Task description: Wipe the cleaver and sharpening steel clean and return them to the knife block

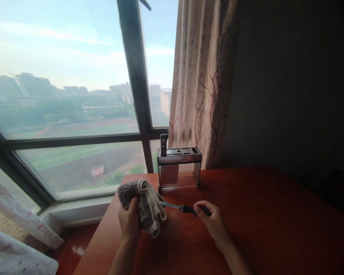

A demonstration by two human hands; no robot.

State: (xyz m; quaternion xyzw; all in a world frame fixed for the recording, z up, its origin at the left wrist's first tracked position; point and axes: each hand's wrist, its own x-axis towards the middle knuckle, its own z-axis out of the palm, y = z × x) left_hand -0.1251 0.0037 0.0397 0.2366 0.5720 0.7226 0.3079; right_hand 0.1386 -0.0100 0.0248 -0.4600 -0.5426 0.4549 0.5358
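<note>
No readable lettering
No word, number or brand can be read on the cloth, the black handle (partly covered by the right hand) or the far knife stand.

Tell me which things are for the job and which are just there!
For the job:
- folded grey-and-cream cloth, in the left hand
- slim black-handled metal tool, in the right hand
- probably the clear-walled, slotted holder with a black handle sticking up

Just there:
- beige curtain with red branch patterns
- dark-framed glass window
</note>
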